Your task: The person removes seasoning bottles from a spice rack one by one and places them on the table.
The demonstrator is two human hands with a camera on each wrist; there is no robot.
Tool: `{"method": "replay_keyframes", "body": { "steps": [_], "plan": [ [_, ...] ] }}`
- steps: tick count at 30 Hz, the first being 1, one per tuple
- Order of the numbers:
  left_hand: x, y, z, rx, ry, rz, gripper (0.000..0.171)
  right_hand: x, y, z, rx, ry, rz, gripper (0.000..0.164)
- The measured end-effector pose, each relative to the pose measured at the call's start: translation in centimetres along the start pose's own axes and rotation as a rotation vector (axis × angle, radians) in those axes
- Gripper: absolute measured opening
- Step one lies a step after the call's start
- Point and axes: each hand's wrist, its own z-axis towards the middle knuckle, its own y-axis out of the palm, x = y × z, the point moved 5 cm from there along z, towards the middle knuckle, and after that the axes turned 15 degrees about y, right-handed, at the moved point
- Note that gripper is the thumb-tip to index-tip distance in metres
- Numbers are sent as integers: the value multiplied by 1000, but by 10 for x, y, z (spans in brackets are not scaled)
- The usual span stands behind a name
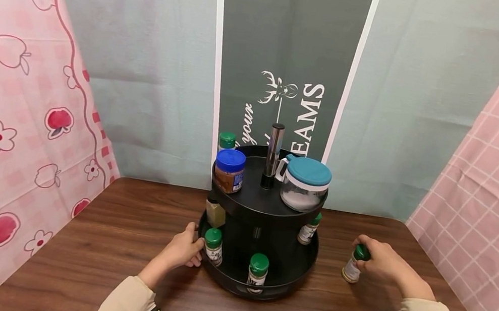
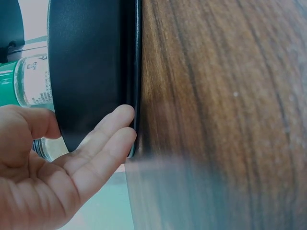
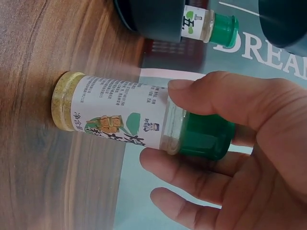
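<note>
A black two-tier round rack (image 1: 253, 290) stands on the table around a metal post. My left hand (image 1: 184, 246) holds the left rim of its lower tier, thumb over the edge and fingers along the outer wall (image 2: 91, 62). Right beside that thumb is a green-capped spice bottle (image 1: 213, 248). To the right of the rack, my right hand (image 1: 380, 260) grips another green-capped spice bottle (image 3: 115, 110) around its cap and neck. That bottle is slightly tilted, with yellowish powder at its base; whether the base touches the table I cannot tell.
On the lower tier stand a front spice bottle (image 1: 257, 273), a right one (image 1: 308, 230) and a yellowish jar (image 1: 215, 214). The upper tier bears a blue-lidded jar (image 1: 229, 171), a teal-lidded glass pot (image 1: 305, 184) and a green-capped bottle (image 1: 227, 141). Cloth hangs behind and on both sides.
</note>
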Motion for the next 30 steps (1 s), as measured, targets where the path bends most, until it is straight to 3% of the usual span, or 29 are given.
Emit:
{"method": "replay_keyframes", "body": {
  "steps": [17, 22, 30],
  "plan": [
    [3, 2, -2, -1, 8, 1, 32, -2, 2, -5, 25, -12, -10, 36],
    [1, 1, -2, -6, 2, 5, 32, -12, -4, -7, 34, 2, -69, 43],
    [-1, -1, 1, -3, 4, 11, 34, -36, -14, -11, -17, 26, -107, 54]
  ]
}}
